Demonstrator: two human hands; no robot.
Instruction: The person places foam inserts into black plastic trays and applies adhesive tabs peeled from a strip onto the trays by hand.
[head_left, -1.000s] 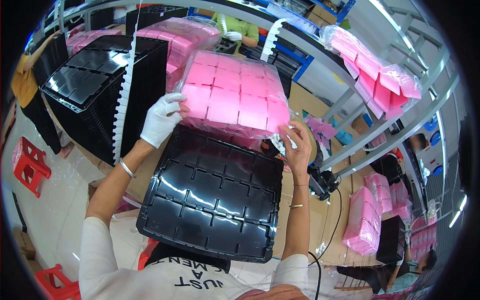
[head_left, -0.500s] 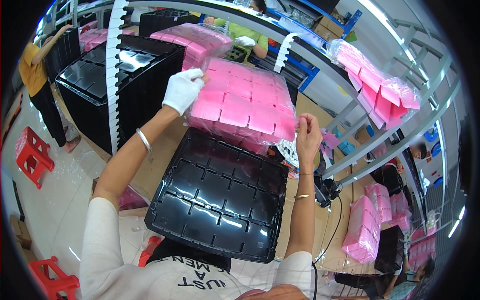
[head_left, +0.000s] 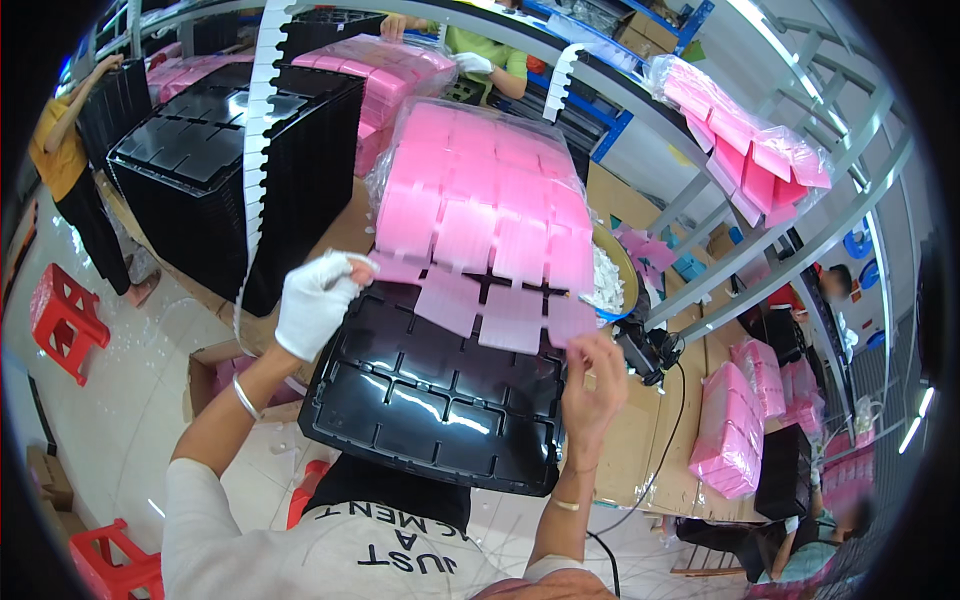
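Observation:
A thin pink slotted sheet [head_left: 512,318] stretches between my hands, its near edge over the far part of a black plastic tray [head_left: 440,410]. My left hand [head_left: 318,305], in a white glove, pinches the sheet's left corner. At the right corner, my bare right hand [head_left: 595,385] has its fingers closed on the sheet. Behind it lies a thick stack of pink sheets [head_left: 480,180] in clear plastic film; the sheet's far edge merges with the stack. The tray has shallow grooved compartments and sits right in front of me.
Tall black tray stacks [head_left: 230,180] stand at the left. A yellow bowl of white scraps [head_left: 612,275] and a black device [head_left: 648,350] with a cable are at the right. Grey metal rails [head_left: 760,290] rise beyond. Other people work at the far side, left and right.
Both hands have come nearer to me and lower, drawing a pink sheet from the stack over the tray's far part. The plastic film no longer covers the stack's near edge.

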